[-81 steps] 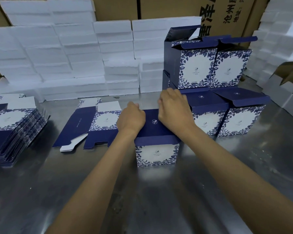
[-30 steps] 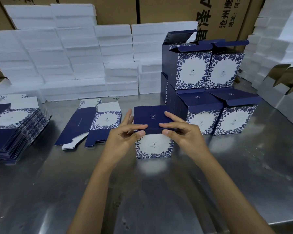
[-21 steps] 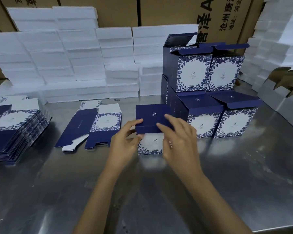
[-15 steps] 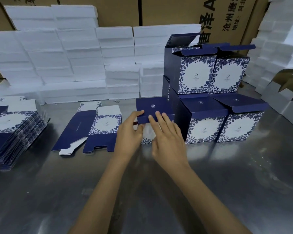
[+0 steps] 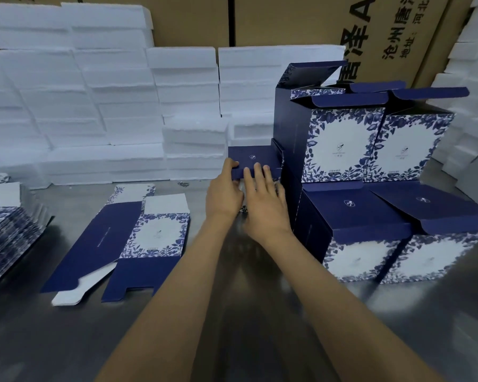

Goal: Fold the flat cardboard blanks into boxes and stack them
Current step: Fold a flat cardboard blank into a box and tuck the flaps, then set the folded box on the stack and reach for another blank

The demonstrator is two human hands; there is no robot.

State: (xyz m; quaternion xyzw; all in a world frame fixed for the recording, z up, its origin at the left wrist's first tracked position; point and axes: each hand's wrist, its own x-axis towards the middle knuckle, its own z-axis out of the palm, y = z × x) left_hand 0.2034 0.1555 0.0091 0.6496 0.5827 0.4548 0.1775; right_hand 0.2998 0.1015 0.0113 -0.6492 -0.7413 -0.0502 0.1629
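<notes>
Both hands have pushed the folded navy floral cardboard box (image 5: 253, 164) back across the steel table (image 5: 232, 326) until it sits against the stack of finished blue-and-white boxes (image 5: 370, 188), so placing looks nearly done. Left hand (image 5: 223, 195) pinches its lid edge; right hand (image 5: 264, 201) lies flat-fingered on the front. Upper boxes stand open-flapped (contents not visible). One flat printed blank (image 5: 133, 238) waits, beside a pile of blanks (image 5: 9, 227).
</notes>
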